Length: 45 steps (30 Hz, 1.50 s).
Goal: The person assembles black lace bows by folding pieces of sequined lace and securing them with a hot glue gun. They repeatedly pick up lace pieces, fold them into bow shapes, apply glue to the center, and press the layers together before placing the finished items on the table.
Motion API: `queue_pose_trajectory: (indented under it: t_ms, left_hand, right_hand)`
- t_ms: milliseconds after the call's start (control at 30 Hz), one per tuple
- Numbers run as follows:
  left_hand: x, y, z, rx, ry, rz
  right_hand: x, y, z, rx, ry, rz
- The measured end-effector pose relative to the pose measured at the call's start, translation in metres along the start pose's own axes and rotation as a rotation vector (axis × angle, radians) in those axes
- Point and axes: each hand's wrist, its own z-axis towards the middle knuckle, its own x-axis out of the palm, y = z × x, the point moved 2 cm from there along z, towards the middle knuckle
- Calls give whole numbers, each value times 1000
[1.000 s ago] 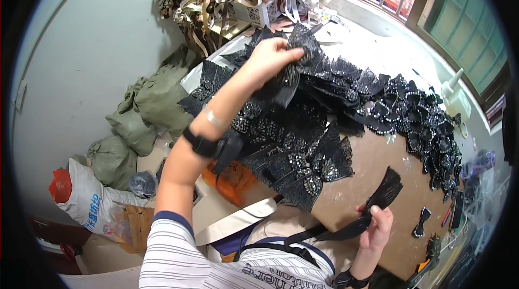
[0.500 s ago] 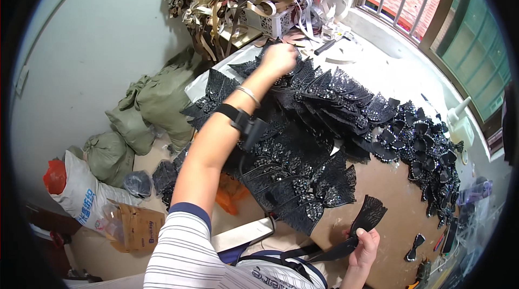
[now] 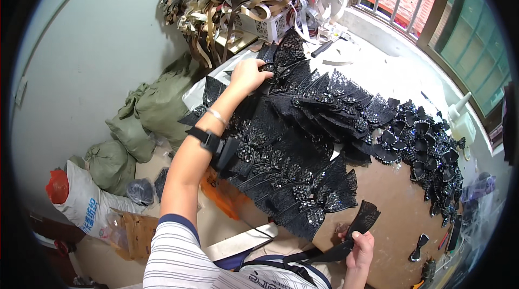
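1. Fingers of the left hand (image 3: 250, 76) are drawn in narrow at the far side of the work, pinching the edge of one leaf-shaped black lace piece with glinting beads (image 3: 289, 54).
2. From those fingertips, the piece lies away from the person and to the right, its long axis slanting that same way. Of the two hands, the left is much the nearer.
3. Thumb uppermost, the right hand (image 3: 361, 249) grips one long black openwork lace strip (image 3: 366, 217). One end points up and rightward; the other trails left toward the person's lap.
4. Between the hands spreads a broad heap of overlapping black lace pieces (image 3: 292, 173), too layered to count. The right hand is apart from it.
5. Counted on the brown tabletop (image 3: 392, 197): one loose black bow with pale stone edging (image 3: 418, 247), just right of the right hand. Farther off are one large pile of dark, stone-edged bows (image 3: 424, 148), uncountable, and one white plastic spouted bottle (image 3: 461, 125).
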Motion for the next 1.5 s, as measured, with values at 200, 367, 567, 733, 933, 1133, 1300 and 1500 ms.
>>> queue_pose_trajectory:
  t_ms: [200, 367, 567, 733, 933, 1133, 1300, 1500]
  left_hand:
    - [-55, -48, -45, 52, -7, -240]
    - [-64, -134, -135, 137, 503, -861]
    - [-77, -194, -220, 580, 485, -436]
    - [-76, -209, -244, 689, 679, -741]
    - [-68, -231, -247, 620, 736, -825]
    - [-72, -244, -247, 652, 654, -703]
    - [-68, -242, -244, 743, 477, -644]
    - [-57, -224, -235, 905, 437, -604]
  right_hand:
    - [17, 25, -1, -70, 120, 9]
    - [69, 85, -7, -345, 391, -50]
    - [86, 102, -4, -341, 395, 27]
    - [45, 78, 7, 166, 462, 662]
    - [32, 31, -7, -466, 129, -579]
    - [15, 2, 4, -312, 99, 176]
    - [25, 21, -2, 440, 597, 1430]
    - [16, 59, -24, -191, 395, 878]
